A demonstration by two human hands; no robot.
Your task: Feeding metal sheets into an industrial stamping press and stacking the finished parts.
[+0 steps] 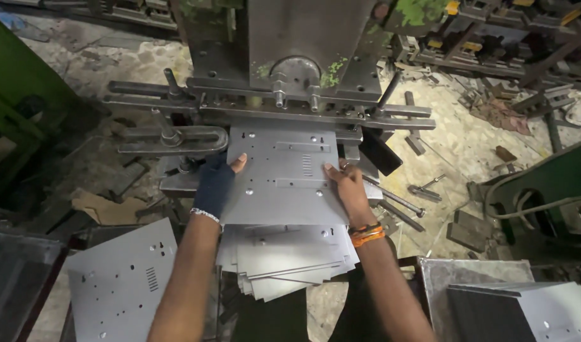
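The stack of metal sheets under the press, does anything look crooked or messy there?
Yes. The stack of sheets below the top sheet is fanned out, with corners jutting at different angles instead of lying square. The left hand and right hand press flat on the top sheet's edges. Loose metal bars and scraps litter the floor beside the press.

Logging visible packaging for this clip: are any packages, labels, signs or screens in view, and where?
No labels, signs or screens can be made out.
Flattened cardboard: on the floor left of the press, brown, crumpled, unmarked.
Both hands, left hand in a dark glove and right hand bare, rest only on a plain grey punched metal sheet.
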